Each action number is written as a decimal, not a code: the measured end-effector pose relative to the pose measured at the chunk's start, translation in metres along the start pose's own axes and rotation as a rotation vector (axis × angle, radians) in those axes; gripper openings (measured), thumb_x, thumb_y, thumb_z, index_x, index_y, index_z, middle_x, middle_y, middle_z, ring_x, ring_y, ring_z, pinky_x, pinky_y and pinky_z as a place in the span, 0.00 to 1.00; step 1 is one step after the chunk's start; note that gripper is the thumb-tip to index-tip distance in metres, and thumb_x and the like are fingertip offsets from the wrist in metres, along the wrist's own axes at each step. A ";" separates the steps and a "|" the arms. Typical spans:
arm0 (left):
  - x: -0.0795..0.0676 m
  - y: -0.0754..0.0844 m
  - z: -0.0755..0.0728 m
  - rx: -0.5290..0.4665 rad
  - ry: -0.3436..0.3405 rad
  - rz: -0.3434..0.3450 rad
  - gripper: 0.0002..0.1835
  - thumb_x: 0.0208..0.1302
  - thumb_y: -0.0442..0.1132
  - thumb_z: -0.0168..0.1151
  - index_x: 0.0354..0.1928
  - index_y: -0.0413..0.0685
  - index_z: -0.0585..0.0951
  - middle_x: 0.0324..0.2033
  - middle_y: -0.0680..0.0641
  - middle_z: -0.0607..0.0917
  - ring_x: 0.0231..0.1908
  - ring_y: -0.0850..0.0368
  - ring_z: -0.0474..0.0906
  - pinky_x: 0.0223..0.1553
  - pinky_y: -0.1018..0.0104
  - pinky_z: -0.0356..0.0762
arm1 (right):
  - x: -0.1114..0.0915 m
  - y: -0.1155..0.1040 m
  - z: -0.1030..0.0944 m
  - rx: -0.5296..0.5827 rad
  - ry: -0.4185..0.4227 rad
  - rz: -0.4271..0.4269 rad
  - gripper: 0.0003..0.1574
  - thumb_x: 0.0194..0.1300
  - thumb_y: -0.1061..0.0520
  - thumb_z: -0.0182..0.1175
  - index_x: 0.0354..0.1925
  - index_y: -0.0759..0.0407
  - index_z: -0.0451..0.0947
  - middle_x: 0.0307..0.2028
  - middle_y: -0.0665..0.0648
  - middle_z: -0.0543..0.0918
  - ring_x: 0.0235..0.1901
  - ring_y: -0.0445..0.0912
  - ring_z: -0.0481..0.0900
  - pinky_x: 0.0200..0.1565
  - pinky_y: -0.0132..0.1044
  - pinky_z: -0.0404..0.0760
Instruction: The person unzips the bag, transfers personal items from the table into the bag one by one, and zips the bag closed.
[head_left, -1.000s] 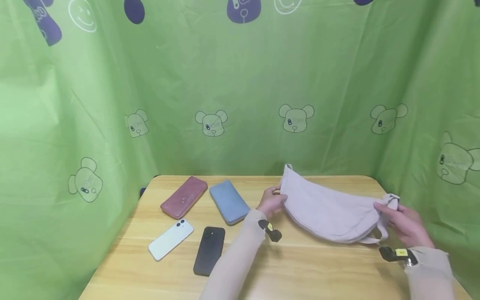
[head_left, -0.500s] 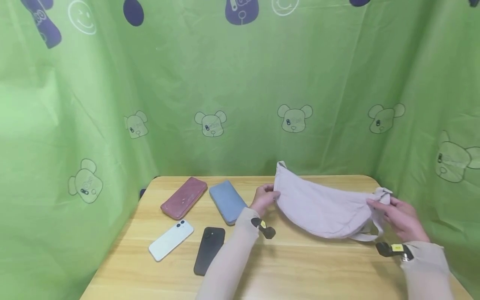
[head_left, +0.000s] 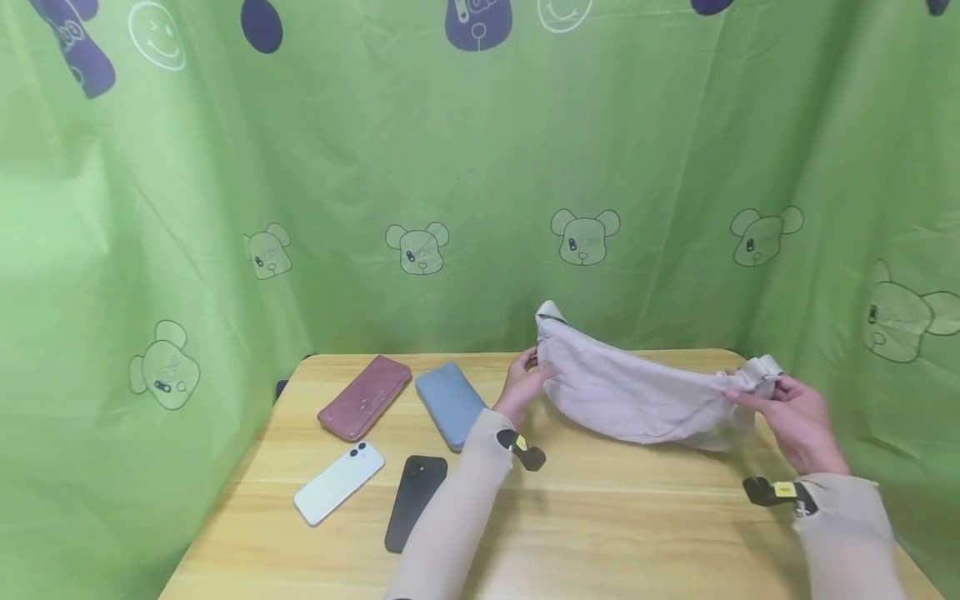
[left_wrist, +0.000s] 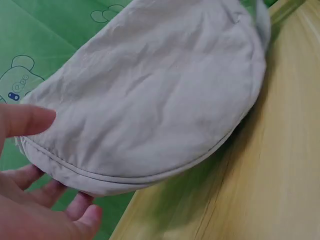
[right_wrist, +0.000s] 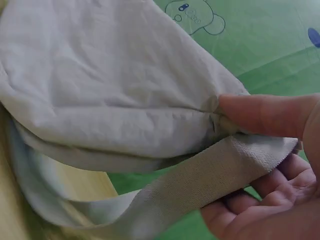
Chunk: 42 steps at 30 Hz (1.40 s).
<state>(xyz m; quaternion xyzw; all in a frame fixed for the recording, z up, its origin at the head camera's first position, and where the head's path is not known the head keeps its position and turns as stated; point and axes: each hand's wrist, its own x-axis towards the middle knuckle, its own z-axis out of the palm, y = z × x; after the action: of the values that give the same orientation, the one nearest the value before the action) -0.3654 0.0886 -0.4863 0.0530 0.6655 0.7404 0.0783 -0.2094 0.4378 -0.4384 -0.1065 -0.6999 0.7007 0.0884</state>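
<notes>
You're holding the pale bag [head_left: 630, 392] up at its two ends, over the far right part of the tabletop [head_left: 637, 517]. Your left hand [head_left: 522, 387] is pinching one end, thumb [left_wrist: 32, 120] lying on the front and the fingertips showing along the bottom seam. Your right hand [head_left: 801, 423] is pinching the other end, thumb pressing the corner while the fingers are tucking under the strap [right_wrist: 195, 185]. So both sides of your grip are closing on fabric.

Stuff I'm not really seeing: the bag's back side is hidden, some right fingers are disappearing behind the strap, and both wrist views are cutting off the rest of the bag. Can't tell whether the low edge is brushing the tabletop. Your left sleeve [head_left: 457, 508] is covering the lower end of the black phone [head_left: 415, 500] and a bit of the blue wallet [head_left: 450, 404]. The red wallet [head_left: 365, 398] and white phone [head_left: 339, 483] are lying fully in sight on the left.

Compared with half a second ago, you're holding the bag higher and slightly further left, and the strap loop that was hanging below the right end is no longer showing in the head view. Both wallets and phones are staying put.
</notes>
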 end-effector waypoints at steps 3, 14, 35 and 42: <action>0.000 -0.002 0.000 -0.014 -0.023 0.011 0.38 0.63 0.34 0.70 0.74 0.37 0.67 0.70 0.37 0.75 0.71 0.42 0.72 0.75 0.53 0.69 | -0.002 0.001 0.005 -0.068 0.040 -0.061 0.25 0.59 0.64 0.75 0.50 0.41 0.82 0.36 0.28 0.85 0.37 0.27 0.81 0.39 0.18 0.81; -0.012 -0.011 -0.005 -0.124 -0.037 0.047 0.34 0.56 0.26 0.68 0.67 0.44 0.74 0.61 0.41 0.81 0.62 0.48 0.78 0.69 0.58 0.76 | -0.033 0.024 0.019 -0.495 0.200 -0.123 0.39 0.59 0.53 0.77 0.61 0.71 0.75 0.30 0.22 0.75 0.34 0.25 0.75 0.35 0.22 0.79; -0.030 -0.041 -0.019 -0.210 -0.035 -0.076 0.25 0.57 0.23 0.60 0.58 0.43 0.78 0.48 0.51 0.82 0.42 0.59 0.78 0.57 0.55 0.81 | -0.059 0.054 0.006 -0.623 -0.023 0.162 0.62 0.71 0.31 0.59 0.78 0.72 0.48 0.60 0.72 0.81 0.44 0.41 0.80 0.41 0.34 0.81; -0.037 -0.051 -0.021 -0.250 -0.008 -0.156 0.24 0.58 0.23 0.58 0.59 0.38 0.76 0.41 0.49 0.80 0.41 0.56 0.80 0.60 0.48 0.84 | -0.058 0.065 0.008 -0.548 -0.061 0.124 0.63 0.74 0.41 0.62 0.78 0.77 0.36 0.44 0.45 0.88 0.31 0.30 0.79 0.36 0.31 0.86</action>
<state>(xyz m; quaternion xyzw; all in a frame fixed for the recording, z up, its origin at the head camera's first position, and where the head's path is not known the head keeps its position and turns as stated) -0.3302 0.0668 -0.5383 -0.0060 0.5700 0.8088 0.1445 -0.1538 0.4141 -0.5024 -0.1481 -0.8576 0.4924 -0.0076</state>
